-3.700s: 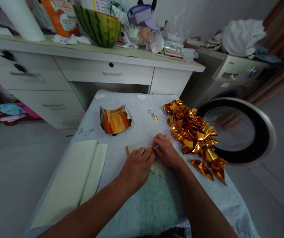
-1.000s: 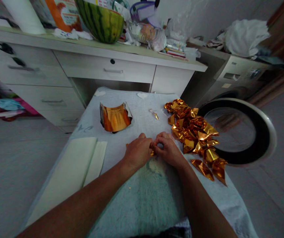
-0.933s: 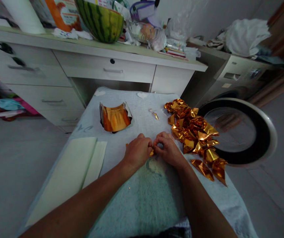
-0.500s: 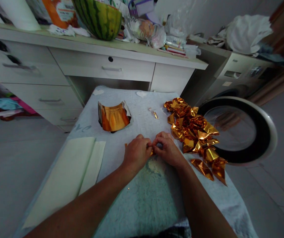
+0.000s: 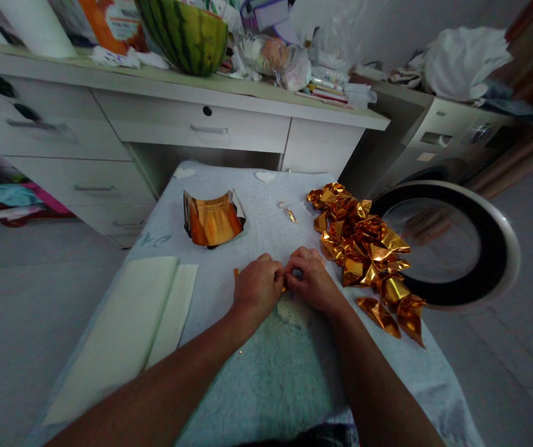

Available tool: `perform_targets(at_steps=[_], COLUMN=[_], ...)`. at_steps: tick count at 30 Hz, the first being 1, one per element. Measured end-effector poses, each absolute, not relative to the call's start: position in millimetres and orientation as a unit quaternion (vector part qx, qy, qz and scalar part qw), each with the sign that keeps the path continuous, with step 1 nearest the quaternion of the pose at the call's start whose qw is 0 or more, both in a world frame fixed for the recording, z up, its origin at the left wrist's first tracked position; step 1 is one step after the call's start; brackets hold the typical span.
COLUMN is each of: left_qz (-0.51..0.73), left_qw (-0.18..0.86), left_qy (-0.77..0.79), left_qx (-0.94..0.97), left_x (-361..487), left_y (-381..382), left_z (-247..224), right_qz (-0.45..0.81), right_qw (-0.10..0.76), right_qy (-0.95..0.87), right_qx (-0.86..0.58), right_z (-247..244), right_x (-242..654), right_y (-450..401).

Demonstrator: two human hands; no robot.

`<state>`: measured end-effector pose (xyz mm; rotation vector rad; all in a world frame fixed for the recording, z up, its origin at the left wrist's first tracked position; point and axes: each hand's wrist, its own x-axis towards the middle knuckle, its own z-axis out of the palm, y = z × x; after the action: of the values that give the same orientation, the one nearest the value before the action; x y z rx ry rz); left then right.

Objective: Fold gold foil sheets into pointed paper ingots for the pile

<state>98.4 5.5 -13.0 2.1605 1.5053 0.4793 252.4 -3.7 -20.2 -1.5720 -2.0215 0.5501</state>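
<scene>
"Where's the head camera?"
"At six o'clock, above the table, facing twelve and tilted down."
"How near?"
"Table close; counter farther, at twelve; washing machine at two."

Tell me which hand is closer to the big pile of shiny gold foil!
Right. The right hand is just left of the gold foil pile; the left hand is farther left, on the right hand's other side.

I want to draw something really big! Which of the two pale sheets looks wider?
The left sheet, farther from the left hand. The right sheet, nearer that hand, shows only as a narrow strip.
</scene>
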Motion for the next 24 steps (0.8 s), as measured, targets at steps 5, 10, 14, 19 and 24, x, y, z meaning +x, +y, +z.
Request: perform_targets(at_steps=[5,10,14,19,24], left_qz=[0.179,0.192,0.200,0.203,0.199], left_qw=[0.222,0.208,0.201,0.198,0.193], left_qy=[0.538,0.529,0.523,0.514,0.522], left_qx=[0.793,0.800,0.804,0.810,0.806], left_x=[99.5,99.4,99.1,99.0,99.2], left_y=[5.1,4.7,3.5,1.8,0.5], left_z=[-16.2,-20.7,-23.1,-22.7,-22.3], right_qz=[0.197,0.203,0.207,0.193,0.181], right_qw=[0.247,0.244,0.240,0.237,0.250], right_qy=[-0.725,-0.710,-0.707,-0.710,-0.726], right_qx=[-0.612,-0.628,-0.632,-0.634,-0.615], right_z=[-16.8,-17.0,-19.2,-24.5,-28.1], right_x=[245.2,241.8,242.1,243.1,249.1], right_y=[-4.9,-4.2,-1.6,1.7,1.7])
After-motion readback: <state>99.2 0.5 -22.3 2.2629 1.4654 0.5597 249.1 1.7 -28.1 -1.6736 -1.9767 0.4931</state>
